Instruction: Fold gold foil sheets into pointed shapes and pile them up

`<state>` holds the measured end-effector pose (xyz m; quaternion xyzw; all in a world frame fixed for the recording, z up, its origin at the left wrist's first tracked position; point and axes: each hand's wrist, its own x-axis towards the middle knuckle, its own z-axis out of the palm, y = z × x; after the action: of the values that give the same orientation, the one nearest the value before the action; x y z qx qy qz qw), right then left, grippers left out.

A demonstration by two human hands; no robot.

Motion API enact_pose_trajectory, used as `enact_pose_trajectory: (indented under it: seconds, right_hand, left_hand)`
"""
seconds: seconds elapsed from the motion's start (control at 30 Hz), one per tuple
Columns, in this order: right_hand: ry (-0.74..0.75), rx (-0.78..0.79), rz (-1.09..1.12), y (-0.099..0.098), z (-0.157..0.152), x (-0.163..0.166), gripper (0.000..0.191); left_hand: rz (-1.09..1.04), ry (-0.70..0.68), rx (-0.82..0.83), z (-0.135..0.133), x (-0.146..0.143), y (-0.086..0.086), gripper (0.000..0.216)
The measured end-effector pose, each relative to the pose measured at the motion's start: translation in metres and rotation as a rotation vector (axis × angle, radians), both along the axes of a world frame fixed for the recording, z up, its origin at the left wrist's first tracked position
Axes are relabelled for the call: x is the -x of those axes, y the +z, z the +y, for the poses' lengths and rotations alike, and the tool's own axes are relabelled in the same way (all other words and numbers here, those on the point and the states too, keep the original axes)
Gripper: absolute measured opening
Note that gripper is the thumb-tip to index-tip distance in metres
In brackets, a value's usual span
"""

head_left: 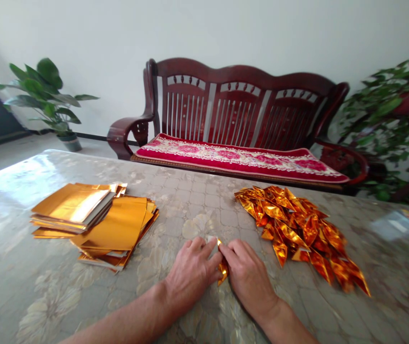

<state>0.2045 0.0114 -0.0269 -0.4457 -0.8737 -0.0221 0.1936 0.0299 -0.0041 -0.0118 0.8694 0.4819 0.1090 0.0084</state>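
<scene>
Both my hands meet at the near middle of the table, pressed together over a small piece of gold foil paper. My left hand covers its left side with fingers curled down. My right hand pinches its right side, and only a thin strip of foil shows between the fingers. To the left lie stacks of flat gold foil sheets. To the right spreads a heap of folded gold foil pieces.
A dark wooden bench with a red patterned cushion stands behind the table. A potted plant sits on the floor at the far left and leafy greenery at the right. Some clear plastic lies near the table's right edge.
</scene>
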Motion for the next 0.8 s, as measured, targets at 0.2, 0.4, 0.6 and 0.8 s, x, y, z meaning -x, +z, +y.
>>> enact_pose_trajectory:
  seconds: [0.2, 0.4, 0.6, 0.8]
  right_hand:
    - [0.000, 0.002, 0.000, 0.000, 0.000, 0.001, 0.018]
    - [0.005, 0.028, 0.003, 0.001, 0.001, 0.001, 0.013]
    - [0.019, 0.079, 0.024, 0.006, 0.000, 0.001, 0.015]
    - [0.025, 0.121, 0.048, 0.011, -0.001, 0.002, 0.018]
  left_hand:
    - [-0.001, 0.012, 0.043, -0.001, -0.001, 0.006, 0.021]
    - [-0.001, 0.026, 0.085, -0.003, -0.002, 0.013, 0.019]
    - [-0.007, 0.089, 0.121, -0.004, -0.004, 0.012, 0.023]
    - [-0.027, 0.086, 0.084, -0.005, -0.005, 0.008, 0.028]
